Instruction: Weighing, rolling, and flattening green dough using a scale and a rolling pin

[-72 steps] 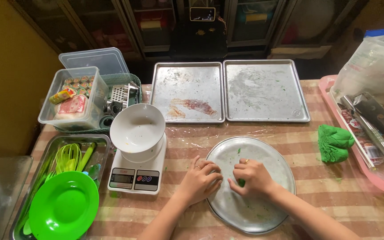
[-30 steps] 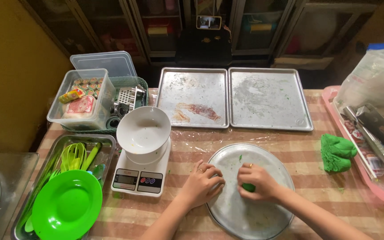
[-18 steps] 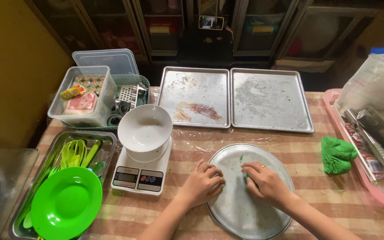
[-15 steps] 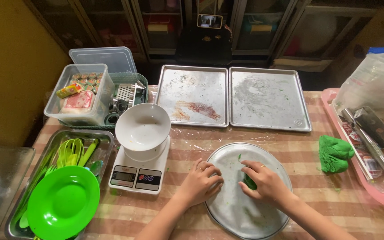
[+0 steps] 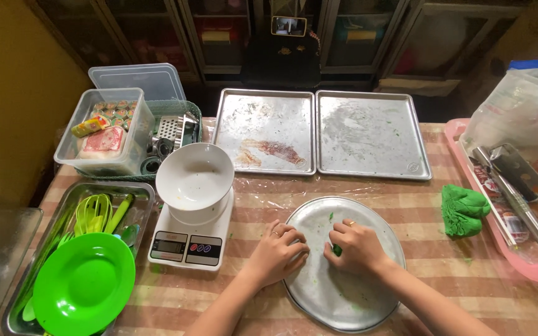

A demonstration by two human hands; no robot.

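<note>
A round metal plate point(image 5: 368, 218) lies on the checked tablecloth in front of me. My right hand point(image 5: 357, 247) presses down on the plate's middle, curled over a small piece of green dough point(image 5: 337, 250) that peeks out at my fingertips. My left hand point(image 5: 279, 251) rests with bent fingers on the plate's left rim, steadying it. A larger lump of green dough point(image 5: 462, 210) sits on the cloth to the right of the plate.
Left of the plate, a white bowl point(image 5: 194, 177) sits on a kitchen scale point(image 5: 188, 244). Two metal baking trays point(image 5: 322, 130) lie at the back. A green plate point(image 5: 83, 283) and green utensils fill a steel tray point(image 5: 138, 193). A pink tray point(image 5: 487, 211) holds tools at right.
My right hand has slid over the plate, working the small green piece under the palm. My left hand has stayed on the plate's rim.
</note>
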